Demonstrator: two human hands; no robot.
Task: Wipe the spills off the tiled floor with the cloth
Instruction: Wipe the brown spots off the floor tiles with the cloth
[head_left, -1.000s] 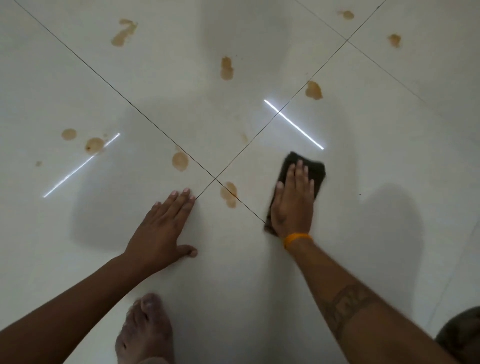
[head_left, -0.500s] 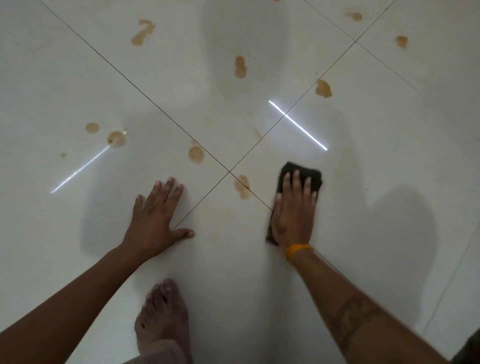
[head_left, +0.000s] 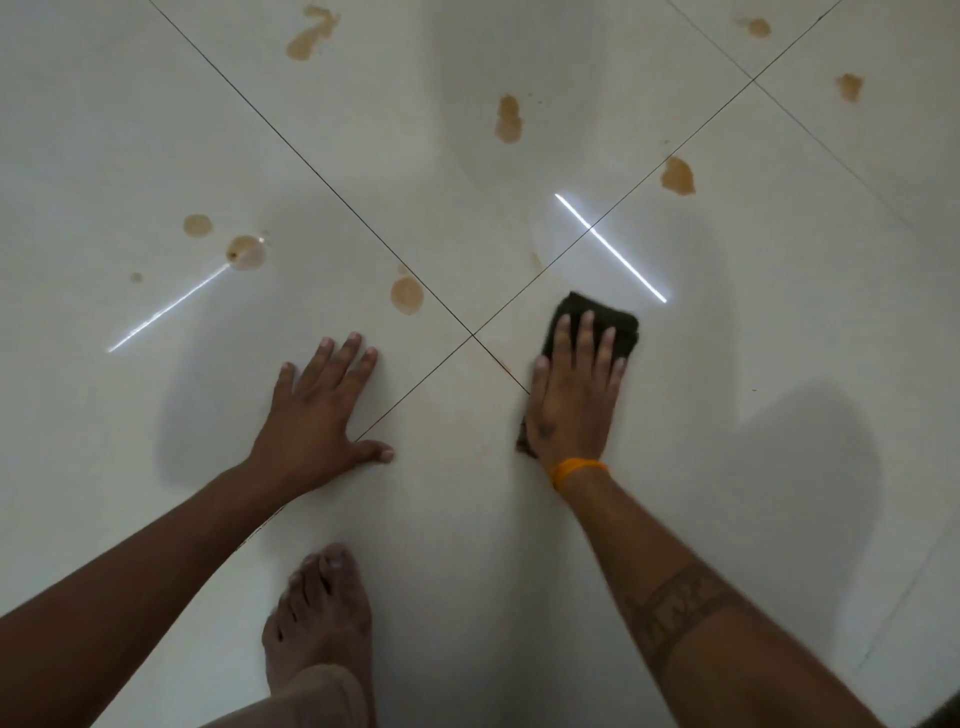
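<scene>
The right hand (head_left: 574, 395) lies flat, fingers spread, pressing the dark cloth (head_left: 618, 325) onto the tiled floor (head_left: 779, 312) just right of where four tiles meet. It is not gripping — the palm simply pins the folded cloth, whose far edge shows beyond the fingertips and whose near corner peeks out by the wrist, just above an orange wristband (head_left: 576, 469). The left hand (head_left: 322, 410) holds nothing; it is splayed open on the floor across the joint to the left, apparently bracing the person's weight. A bare foot (head_left: 322, 618) rests on the floor nearer the body.

A faint brown trace runs along the grout line (head_left: 501, 365) beside the cloth, so this patch looks only partly clean. Several brown spills remain: a round one (head_left: 407, 294) just beyond the left fingertips, two (head_left: 246, 252) further left, one (head_left: 509, 119) straight ahead, one (head_left: 677, 176) on the joint ahead of the cloth, and others near the far edges of the view.

To wipe well here, I would keep the palm's weight centred on the cloth and draw it across the grout line, since residue tends to settle in the joint. Short overlapping strokes should lift rather than smear — and turning the cloth to a fresh face before the round spot seems wise. The glossy floor may be slippery where wet, so the bracing hand should stay on dry tile.
</scene>
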